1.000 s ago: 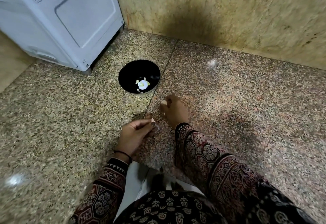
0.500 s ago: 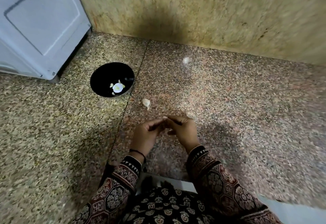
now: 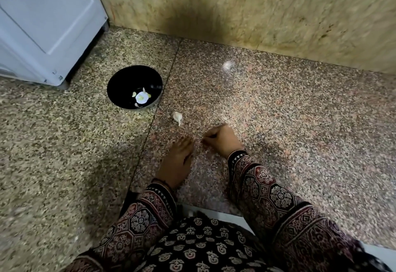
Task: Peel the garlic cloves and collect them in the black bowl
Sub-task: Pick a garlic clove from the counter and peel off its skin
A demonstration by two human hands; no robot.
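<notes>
The black bowl point(image 3: 120, 91) sits on the speckled floor at upper left and holds a few pale peeled cloves. An unpeeled garlic clove point(image 3: 177, 117) lies on the floor just right of the bowl. My right hand point(image 3: 222, 140) is below that clove, knuckles up, fingers curled tight as if round a small clove that is hidden inside them. My left hand point(image 3: 176, 161) is a short way to its left, blurred, with its fingers stretched out low over the floor and nothing in it.
A white appliance point(image 3: 47, 25) stands at the upper left, close to the bowl. A tan stone wall point(image 3: 257, 10) runs along the back. My patterned sleeves and lap fill the bottom of the view.
Half a second ago both hands pinched something small together. They have now drawn apart, the left hand swinging down and left. The view has shifted a little.
</notes>
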